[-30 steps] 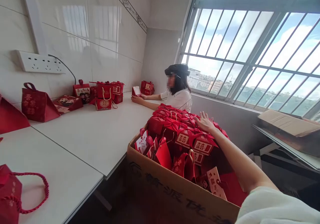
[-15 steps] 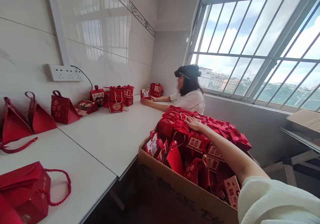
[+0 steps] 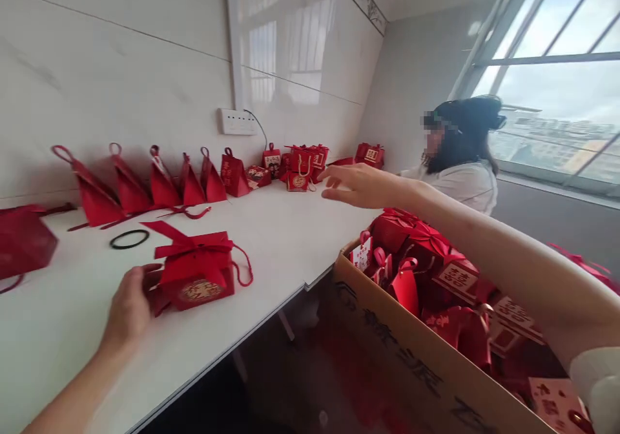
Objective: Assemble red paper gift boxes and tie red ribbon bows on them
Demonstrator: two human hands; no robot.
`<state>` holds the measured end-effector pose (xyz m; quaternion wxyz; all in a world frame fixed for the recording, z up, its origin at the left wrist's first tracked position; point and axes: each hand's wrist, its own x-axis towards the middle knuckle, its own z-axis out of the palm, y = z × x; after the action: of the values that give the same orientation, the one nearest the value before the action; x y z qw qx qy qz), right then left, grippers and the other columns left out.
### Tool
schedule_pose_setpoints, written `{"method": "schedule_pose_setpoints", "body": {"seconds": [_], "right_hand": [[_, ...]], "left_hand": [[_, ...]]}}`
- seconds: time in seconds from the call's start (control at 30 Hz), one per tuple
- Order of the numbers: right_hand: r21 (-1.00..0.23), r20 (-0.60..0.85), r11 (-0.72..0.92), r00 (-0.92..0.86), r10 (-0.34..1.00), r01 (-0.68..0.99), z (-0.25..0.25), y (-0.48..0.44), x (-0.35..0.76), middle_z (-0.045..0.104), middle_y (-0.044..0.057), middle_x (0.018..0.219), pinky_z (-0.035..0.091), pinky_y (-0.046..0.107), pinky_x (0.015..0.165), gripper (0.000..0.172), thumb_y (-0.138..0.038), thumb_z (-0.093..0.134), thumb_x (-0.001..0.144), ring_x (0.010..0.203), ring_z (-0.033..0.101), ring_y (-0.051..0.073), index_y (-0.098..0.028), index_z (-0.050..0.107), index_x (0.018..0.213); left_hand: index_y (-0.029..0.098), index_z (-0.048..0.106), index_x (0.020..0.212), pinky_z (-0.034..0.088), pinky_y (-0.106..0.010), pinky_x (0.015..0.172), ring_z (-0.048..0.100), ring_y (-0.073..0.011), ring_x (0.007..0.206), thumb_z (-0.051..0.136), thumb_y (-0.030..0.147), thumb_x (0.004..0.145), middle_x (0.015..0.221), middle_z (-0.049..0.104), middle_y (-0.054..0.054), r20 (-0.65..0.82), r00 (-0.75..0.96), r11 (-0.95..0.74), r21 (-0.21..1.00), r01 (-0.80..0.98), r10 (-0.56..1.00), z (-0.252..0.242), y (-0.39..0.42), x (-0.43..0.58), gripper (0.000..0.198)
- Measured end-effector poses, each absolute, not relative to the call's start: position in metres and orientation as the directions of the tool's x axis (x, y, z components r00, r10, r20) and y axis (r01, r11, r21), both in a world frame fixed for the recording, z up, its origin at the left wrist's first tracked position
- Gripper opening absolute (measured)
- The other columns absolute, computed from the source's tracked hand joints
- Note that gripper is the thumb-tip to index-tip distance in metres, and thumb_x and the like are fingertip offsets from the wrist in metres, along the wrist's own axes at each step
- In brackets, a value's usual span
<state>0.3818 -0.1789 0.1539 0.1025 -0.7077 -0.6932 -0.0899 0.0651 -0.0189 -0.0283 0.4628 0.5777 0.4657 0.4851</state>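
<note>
My left hand [image 3: 130,305] rests on the white table [image 3: 271,240], its fingers curled against the left side of a red gift box [image 3: 196,272] with a ribbon bow and cord handle. My right hand [image 3: 356,185] hovers in the air above the table edge, fingers stretched out and holding nothing, with the forearm passing over a cardboard carton [image 3: 416,363] heaped with red gift boxes.
A row of red triangular gift bags [image 3: 159,185] lines the tiled wall, with a black hair band [image 3: 128,239] in front. More red boxes [image 3: 300,166] stand farther back under a power strip [image 3: 237,121]. Another person [image 3: 460,156] sits by the barred window.
The view swung left. My right hand lifted off the boxes in the carton and moved left over the table. My left hand came into view at the red gift box.
</note>
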Motion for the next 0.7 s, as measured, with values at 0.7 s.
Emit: {"method": "schedule_pose_setpoints", "body": {"seconds": [0.7], "right_hand": [[-0.913,0.218,0.137,0.175,0.96,0.384,-0.029,-0.093,0.231,0.057,0.008,0.127,0.047,0.042,0.094,0.052,-0.058,0.033,0.09,0.111,0.058,0.024,-0.026,0.039,0.131]], "left_hand": [[0.024,0.042,0.119,0.03,-0.045,0.107,0.035,-0.0281,0.131,0.05,0.062,0.075,0.133,0.043,-0.011,0.463,0.28,-0.451,0.886,-0.111,0.841,-0.03,-0.01,0.064,0.059]]}}
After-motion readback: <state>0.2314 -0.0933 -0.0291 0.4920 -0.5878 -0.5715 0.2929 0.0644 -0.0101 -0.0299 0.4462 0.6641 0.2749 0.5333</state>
